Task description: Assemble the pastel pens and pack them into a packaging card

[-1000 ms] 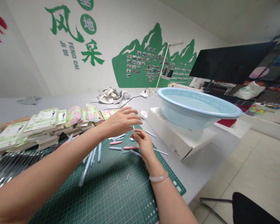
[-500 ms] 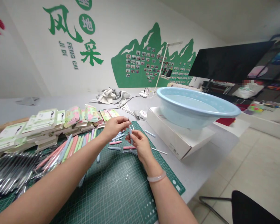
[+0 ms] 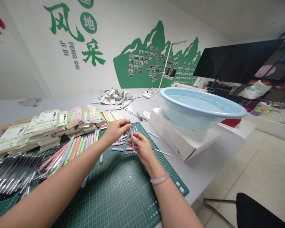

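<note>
In my right hand (image 3: 142, 146) a light-blue pen barrel (image 3: 132, 139) stands nearly upright, pinched between the fingertips. My left hand (image 3: 120, 129) is closed at the barrel's upper end, with a thin dark-tipped piece (image 3: 129, 121) showing above its fingers; it looks like a pen refill, but the fingers cover most of it. Beneath and beside the hands, loose blue pen parts (image 3: 117, 149) and a pink pen part (image 3: 118, 143) lie on the green cutting mat (image 3: 109, 186). A small thin white stick (image 3: 130, 177) lies nearer to me.
On the left are coloured pens (image 3: 72, 148), clear-and-black pens (image 3: 11, 171) and stacked small boxes (image 3: 47, 120). A blue basin (image 3: 201, 104) rests on a white carton (image 3: 180, 136) to the right. Grey cloths (image 3: 114, 96) and a power strip (image 3: 146, 94) lie behind; a chair (image 3: 254, 210) stands lower right.
The hands stay close together with the same grip. More of the blue barrel now shows between them, as my right fingers sit a little lower on it. The view has shifted slightly.
</note>
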The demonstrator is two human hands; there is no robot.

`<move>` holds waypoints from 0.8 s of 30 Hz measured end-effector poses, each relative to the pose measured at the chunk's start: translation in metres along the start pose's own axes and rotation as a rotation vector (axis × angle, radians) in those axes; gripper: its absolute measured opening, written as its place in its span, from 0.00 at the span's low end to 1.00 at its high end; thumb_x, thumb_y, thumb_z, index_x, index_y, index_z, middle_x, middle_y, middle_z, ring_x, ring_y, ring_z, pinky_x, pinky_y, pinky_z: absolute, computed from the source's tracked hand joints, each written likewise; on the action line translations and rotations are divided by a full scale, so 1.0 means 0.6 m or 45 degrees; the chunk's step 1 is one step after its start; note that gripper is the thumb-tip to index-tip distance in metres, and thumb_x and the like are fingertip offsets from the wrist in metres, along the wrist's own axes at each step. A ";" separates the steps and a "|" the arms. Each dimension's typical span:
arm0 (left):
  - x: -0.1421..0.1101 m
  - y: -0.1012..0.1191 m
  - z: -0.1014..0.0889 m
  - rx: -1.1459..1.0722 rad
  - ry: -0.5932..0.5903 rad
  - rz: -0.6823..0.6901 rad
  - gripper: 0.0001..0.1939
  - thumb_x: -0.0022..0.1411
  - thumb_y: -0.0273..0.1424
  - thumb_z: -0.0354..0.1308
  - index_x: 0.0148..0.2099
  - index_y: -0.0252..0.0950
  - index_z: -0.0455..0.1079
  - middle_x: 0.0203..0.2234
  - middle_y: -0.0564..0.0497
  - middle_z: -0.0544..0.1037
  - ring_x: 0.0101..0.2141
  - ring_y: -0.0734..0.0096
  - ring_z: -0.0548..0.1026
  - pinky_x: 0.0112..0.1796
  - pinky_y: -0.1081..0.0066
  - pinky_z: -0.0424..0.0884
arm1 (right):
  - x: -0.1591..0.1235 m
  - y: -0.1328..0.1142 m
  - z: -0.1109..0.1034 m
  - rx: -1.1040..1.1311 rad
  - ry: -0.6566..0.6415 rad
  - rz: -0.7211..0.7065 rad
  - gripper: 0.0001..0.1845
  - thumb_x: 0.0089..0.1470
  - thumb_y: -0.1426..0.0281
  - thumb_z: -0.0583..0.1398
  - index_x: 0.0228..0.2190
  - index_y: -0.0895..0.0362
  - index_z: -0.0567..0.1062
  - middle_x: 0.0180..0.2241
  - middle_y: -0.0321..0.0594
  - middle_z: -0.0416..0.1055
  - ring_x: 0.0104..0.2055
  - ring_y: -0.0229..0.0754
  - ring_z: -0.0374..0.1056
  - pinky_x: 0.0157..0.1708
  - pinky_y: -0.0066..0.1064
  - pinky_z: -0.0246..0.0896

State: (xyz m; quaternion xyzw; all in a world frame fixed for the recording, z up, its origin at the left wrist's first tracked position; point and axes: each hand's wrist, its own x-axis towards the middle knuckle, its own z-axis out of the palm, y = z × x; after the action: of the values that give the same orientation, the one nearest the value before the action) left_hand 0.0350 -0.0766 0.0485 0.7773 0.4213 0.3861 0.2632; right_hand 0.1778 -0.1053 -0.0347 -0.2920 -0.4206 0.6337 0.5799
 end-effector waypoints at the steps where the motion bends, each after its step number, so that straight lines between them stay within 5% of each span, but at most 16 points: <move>1: -0.001 0.000 0.002 -0.038 -0.007 -0.027 0.12 0.59 0.37 0.51 0.29 0.35 0.69 0.16 0.57 0.68 0.20 0.76 0.66 0.24 0.75 0.61 | 0.000 -0.001 0.002 0.008 -0.010 -0.009 0.15 0.46 0.64 0.64 0.37 0.56 0.73 0.28 0.37 0.72 0.27 0.36 0.68 0.28 0.27 0.62; 5: -0.001 -0.007 0.003 -0.177 -0.097 -0.081 0.13 0.56 0.39 0.55 0.30 0.34 0.71 0.19 0.55 0.71 0.20 0.77 0.65 0.22 0.76 0.61 | 0.000 -0.004 0.008 0.069 -0.054 -0.022 0.13 0.49 0.65 0.62 0.37 0.55 0.73 0.24 0.33 0.67 0.22 0.32 0.59 0.23 0.23 0.56; 9: 0.012 -0.038 -0.015 -0.226 -0.249 -0.112 0.18 0.58 0.42 0.52 0.42 0.35 0.72 0.28 0.50 0.76 0.25 0.73 0.70 0.25 0.75 0.64 | 0.002 -0.004 0.008 0.052 -0.051 -0.039 0.11 0.52 0.62 0.60 0.37 0.55 0.72 0.21 0.31 0.63 0.20 0.31 0.54 0.21 0.22 0.51; 11: 0.018 -0.068 -0.024 -0.023 -0.233 -0.140 0.18 0.59 0.42 0.50 0.43 0.36 0.72 0.31 0.49 0.77 0.28 0.71 0.72 0.26 0.73 0.65 | 0.003 -0.007 0.003 0.028 -0.042 -0.053 0.12 0.52 0.62 0.60 0.37 0.55 0.72 0.21 0.32 0.63 0.21 0.32 0.55 0.22 0.23 0.51; 15: 0.013 -0.132 -0.024 0.620 -0.317 -0.092 0.07 0.51 0.34 0.57 0.29 0.38 0.74 0.25 0.51 0.77 0.28 0.68 0.72 0.29 0.73 0.62 | 0.005 -0.014 -0.004 -0.034 0.003 -0.079 0.14 0.51 0.60 0.60 0.37 0.55 0.73 0.22 0.33 0.64 0.23 0.34 0.57 0.24 0.25 0.52; 19: -0.006 -0.159 -0.012 0.709 -0.351 -0.100 0.04 0.48 0.30 0.58 0.26 0.39 0.74 0.23 0.51 0.76 0.27 0.67 0.71 0.28 0.72 0.58 | 0.007 -0.017 -0.009 -0.055 0.025 -0.106 0.13 0.51 0.60 0.60 0.36 0.55 0.73 0.22 0.33 0.63 0.23 0.34 0.57 0.25 0.26 0.52; 24: -0.032 -0.148 -0.009 0.654 -0.531 0.008 0.07 0.50 0.35 0.59 0.31 0.40 0.75 0.28 0.52 0.75 0.30 0.68 0.71 0.30 0.73 0.61 | 0.009 -0.017 -0.013 -0.051 0.073 -0.130 0.14 0.51 0.60 0.60 0.36 0.56 0.73 0.22 0.34 0.63 0.23 0.34 0.57 0.24 0.26 0.52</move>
State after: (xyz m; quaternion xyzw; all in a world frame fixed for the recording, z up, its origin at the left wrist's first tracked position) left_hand -0.0163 -0.0476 -0.0208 0.8819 0.4394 0.1005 0.1381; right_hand 0.1884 -0.0985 -0.0287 -0.2998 -0.4306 0.5862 0.6173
